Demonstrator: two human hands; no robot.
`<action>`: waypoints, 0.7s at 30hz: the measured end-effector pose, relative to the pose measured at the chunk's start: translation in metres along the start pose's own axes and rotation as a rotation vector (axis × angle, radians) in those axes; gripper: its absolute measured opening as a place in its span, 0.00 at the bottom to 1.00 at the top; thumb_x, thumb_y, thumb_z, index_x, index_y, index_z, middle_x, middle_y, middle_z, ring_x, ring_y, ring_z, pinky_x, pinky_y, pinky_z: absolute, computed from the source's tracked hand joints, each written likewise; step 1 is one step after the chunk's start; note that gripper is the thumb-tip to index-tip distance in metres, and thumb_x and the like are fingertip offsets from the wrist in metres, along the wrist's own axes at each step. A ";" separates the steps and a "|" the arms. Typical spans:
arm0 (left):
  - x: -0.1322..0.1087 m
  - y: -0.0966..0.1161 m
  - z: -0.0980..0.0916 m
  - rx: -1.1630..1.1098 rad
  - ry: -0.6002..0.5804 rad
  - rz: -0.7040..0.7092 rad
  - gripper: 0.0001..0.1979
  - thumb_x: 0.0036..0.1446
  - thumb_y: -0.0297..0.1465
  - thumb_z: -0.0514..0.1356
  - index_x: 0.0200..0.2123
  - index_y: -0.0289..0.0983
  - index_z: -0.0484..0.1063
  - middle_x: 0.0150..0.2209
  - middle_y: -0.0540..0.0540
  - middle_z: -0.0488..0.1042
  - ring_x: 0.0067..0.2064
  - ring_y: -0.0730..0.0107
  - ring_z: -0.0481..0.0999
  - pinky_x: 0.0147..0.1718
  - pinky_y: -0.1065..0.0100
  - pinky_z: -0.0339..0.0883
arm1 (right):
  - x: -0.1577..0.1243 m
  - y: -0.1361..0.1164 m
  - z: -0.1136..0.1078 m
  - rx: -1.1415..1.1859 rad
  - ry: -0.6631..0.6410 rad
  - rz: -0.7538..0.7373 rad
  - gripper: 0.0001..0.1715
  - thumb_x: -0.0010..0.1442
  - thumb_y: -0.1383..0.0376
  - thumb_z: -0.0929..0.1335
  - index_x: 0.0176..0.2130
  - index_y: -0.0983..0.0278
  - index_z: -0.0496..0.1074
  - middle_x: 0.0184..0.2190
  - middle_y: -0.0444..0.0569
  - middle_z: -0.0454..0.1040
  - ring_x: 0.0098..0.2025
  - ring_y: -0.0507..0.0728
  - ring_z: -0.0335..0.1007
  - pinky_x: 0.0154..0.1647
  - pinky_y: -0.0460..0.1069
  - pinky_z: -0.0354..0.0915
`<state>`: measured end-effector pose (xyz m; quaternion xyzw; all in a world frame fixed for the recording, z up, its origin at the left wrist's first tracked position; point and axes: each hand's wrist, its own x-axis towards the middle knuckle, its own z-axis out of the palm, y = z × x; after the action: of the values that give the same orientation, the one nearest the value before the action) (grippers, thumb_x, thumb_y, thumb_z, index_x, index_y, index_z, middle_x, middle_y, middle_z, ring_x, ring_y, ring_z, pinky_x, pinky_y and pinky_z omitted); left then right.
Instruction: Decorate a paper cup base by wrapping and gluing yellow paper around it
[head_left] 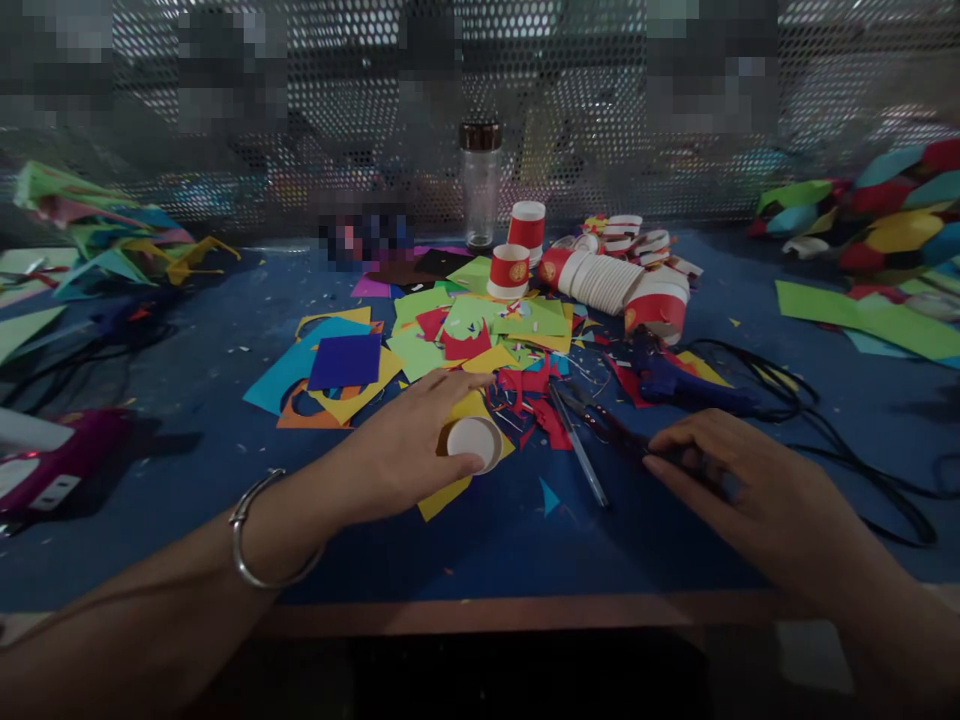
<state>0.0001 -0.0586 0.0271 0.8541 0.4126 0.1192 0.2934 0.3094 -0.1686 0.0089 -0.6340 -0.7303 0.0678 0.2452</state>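
Note:
My left hand (412, 440) curves around a small round white paper cup piece (475, 445), its thumb on the rim. This piece stands over yellow paper (442, 498) on the blue table. At the right, the fingers of my right hand (739, 500) close on the dark handles of a pair of scissors (600, 420), whose blades point away to the left. Beside the blades lies a clear pen (581, 450). Red paper scraps (551, 420) and a small blue scrap (550, 497) lie between my hands.
Red-and-white paper cups (527, 230), some in a stacked row (600, 280), stand and lie farther back near a clear bottle (480, 190). A blue glue gun (690, 385) with a black cord lies right. Coloured paper (345, 360) spreads centre-left. A magenta device (67, 465) sits left.

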 end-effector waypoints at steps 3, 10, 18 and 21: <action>-0.001 -0.004 -0.001 0.108 0.068 -0.004 0.41 0.54 0.40 0.68 0.70 0.43 0.61 0.65 0.38 0.67 0.67 0.43 0.63 0.66 0.43 0.56 | -0.004 0.002 0.002 -0.003 0.026 0.006 0.11 0.68 0.54 0.67 0.38 0.57 0.74 0.31 0.48 0.75 0.28 0.58 0.72 0.26 0.53 0.69; -0.008 0.006 -0.009 0.112 0.016 0.107 0.25 0.61 0.43 0.66 0.59 0.42 0.74 0.58 0.41 0.75 0.61 0.48 0.68 0.62 0.48 0.60 | -0.003 0.006 -0.006 -0.095 0.075 0.024 0.11 0.67 0.55 0.67 0.37 0.57 0.74 0.30 0.48 0.77 0.28 0.58 0.74 0.29 0.53 0.70; -0.008 0.004 -0.004 0.099 -0.051 0.183 0.17 0.61 0.34 0.66 0.54 0.41 0.74 0.55 0.42 0.77 0.59 0.53 0.71 0.61 0.54 0.62 | 0.017 0.034 -0.035 -0.337 0.167 0.045 0.14 0.63 0.53 0.65 0.38 0.59 0.73 0.32 0.54 0.77 0.33 0.64 0.75 0.37 0.57 0.69; -0.008 0.002 -0.004 0.072 -0.055 0.139 0.19 0.61 0.34 0.66 0.55 0.41 0.73 0.55 0.43 0.76 0.60 0.53 0.72 0.59 0.56 0.65 | 0.027 0.049 -0.038 -0.453 0.121 -0.020 0.17 0.60 0.54 0.64 0.43 0.60 0.73 0.39 0.60 0.79 0.45 0.70 0.75 0.49 0.63 0.67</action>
<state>-0.0053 -0.0637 0.0319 0.8936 0.3483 0.1005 0.2646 0.3676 -0.1412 0.0290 -0.6684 -0.7171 -0.1384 0.1408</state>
